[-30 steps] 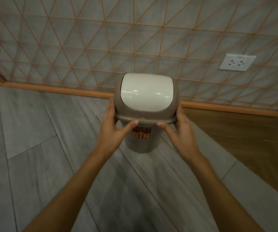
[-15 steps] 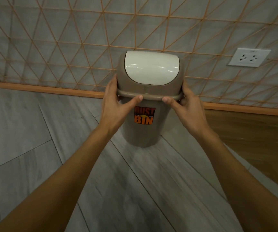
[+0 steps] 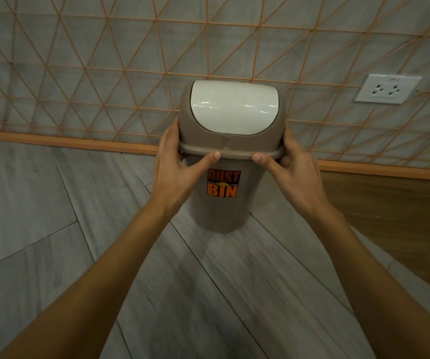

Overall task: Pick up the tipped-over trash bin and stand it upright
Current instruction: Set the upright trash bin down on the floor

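A taupe plastic trash bin (image 3: 221, 208) with a white swing lid (image 3: 234, 107) and an orange "DUST BIN" label stands upright in the middle of the view, its base at the grey floor. My left hand (image 3: 175, 164) clasps the bin's left side at the rim, thumb across the front. On the other side my right hand (image 3: 291, 167) grips the rim the same way. Whether the base fully rests on the floor I cannot tell.
Behind the bin rises a grey wall (image 3: 105, 60) with an orange triangle lattice and an orange skirting strip (image 3: 66, 143). A white wall socket (image 3: 387, 89) sits to the right. Grey floor planks (image 3: 53, 229) lie left, a brown wooden floor patch (image 3: 395, 218) right.
The bin has been raised and tipped more upright between my hands, showing its whole label. Both hands kept their hold on the rim.
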Tool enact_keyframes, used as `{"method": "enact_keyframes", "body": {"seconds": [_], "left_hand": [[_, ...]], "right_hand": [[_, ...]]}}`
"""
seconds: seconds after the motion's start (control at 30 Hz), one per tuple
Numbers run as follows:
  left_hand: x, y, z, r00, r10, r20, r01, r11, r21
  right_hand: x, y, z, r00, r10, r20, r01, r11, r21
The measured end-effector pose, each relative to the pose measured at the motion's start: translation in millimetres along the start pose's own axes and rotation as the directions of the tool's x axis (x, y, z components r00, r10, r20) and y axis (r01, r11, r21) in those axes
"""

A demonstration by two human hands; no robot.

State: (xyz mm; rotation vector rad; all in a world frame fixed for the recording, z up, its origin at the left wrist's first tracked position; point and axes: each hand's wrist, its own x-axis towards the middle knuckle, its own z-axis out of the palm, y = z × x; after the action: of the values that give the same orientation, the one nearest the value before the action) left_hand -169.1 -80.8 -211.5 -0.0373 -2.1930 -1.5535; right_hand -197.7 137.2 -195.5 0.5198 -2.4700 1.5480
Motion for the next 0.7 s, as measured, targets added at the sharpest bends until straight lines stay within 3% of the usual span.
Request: {"method": "enact_keyframes", "body": {"seconds": [0.7], "left_hand": [[-13.3, -12.9, 25.1, 1.000, -0.003, -0.015, 0.002, 0.996, -0.087]], "right_hand": [[-13.3, 19.7, -4.7, 0.998, 0.042, -0.055, -0.044, 0.998, -0.039]]}}
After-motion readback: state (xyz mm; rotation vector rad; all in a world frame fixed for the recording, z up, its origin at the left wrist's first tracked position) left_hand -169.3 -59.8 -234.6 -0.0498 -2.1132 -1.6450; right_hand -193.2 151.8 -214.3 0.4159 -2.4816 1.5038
